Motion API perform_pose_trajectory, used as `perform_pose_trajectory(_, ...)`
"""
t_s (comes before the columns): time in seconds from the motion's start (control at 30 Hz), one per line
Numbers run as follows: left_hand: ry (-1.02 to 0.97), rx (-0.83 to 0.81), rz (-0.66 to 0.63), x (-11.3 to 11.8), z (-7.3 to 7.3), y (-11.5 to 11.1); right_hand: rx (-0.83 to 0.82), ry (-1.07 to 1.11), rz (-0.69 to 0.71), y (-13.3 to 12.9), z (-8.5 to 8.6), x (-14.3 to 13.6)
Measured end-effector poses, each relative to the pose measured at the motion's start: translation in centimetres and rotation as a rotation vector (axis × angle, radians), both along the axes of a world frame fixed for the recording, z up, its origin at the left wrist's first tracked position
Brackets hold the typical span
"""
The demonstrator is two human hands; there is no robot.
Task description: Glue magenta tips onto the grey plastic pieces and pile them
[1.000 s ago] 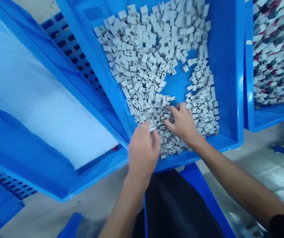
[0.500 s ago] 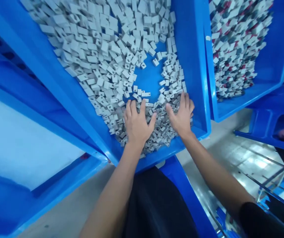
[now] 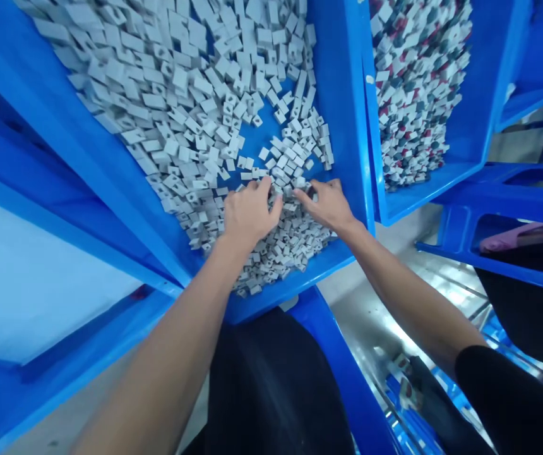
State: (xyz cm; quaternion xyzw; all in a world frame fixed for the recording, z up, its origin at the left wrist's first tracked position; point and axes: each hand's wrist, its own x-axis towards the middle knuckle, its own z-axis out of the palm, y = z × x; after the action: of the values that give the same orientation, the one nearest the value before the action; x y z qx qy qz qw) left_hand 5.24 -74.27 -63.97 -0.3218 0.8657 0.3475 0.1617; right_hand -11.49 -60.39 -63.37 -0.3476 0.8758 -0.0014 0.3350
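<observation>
Inside a blue bin [image 3: 345, 114] lie a great many small light-grey plastic blocks [image 3: 158, 95] with holes in them. My left hand [image 3: 250, 212] is palm down on the blocks near the bin's front, its fingers bent and its thumb held apart. To its right, my right hand [image 3: 326, 205] reaches in over the front edge, with thumb and forefinger apart and its fingers bent among the blocks. Loose blocks [image 3: 288, 155] are heaped just beyond and between the two hands. The fingertips are partly hidden by blocks.
A second blue bin [image 3: 470, 151] on the right holds white, dark and red pieces [image 3: 418, 88]. Along the left runs a blue frame with a white panel [image 3: 39, 272]. A blue stool [image 3: 456, 208] stands at the right, with part of another person [image 3: 518, 316] there.
My hands have drawn closer together, their fingers more bent. Blocks between and beyond them have been pushed into a heap, covering part of the bare bin floor. The view has shifted.
</observation>
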Motion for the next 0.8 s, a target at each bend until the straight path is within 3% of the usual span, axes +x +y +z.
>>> perform_pose_trajectory(0.1, -0.059, 0.113, 0.020, -0.3, 0.5, -1.2, 0.034, -0.045, 0.031, -0.7, 0.5, -0.4)
perform_pose_trajectory(0.2, -0.082, 0.186, 0.061, 0.1, 0.9, -1.0, 0.073, -0.095, 0.008, -1.6, 0.5, -0.3)
perform_pose_trajectory(0.43, -0.027, 0.130, 0.132, 0.8, 0.5, 1.8, 0.065, -0.183, -0.048, -1.0, 1.0, 0.3)
perform_pose_trajectory(0.6, -0.037, 0.070, 0.110, 0.5, 0.5, 4.0, 0.081, -0.268, -0.076, -1.0, 0.9, -0.7)
perform_pose_trajectory(0.8, 0.018, 0.163, 0.115, 0.6, 0.7, 3.8, 0.175, -0.336, -0.096, -2.2, -0.1, -1.5)
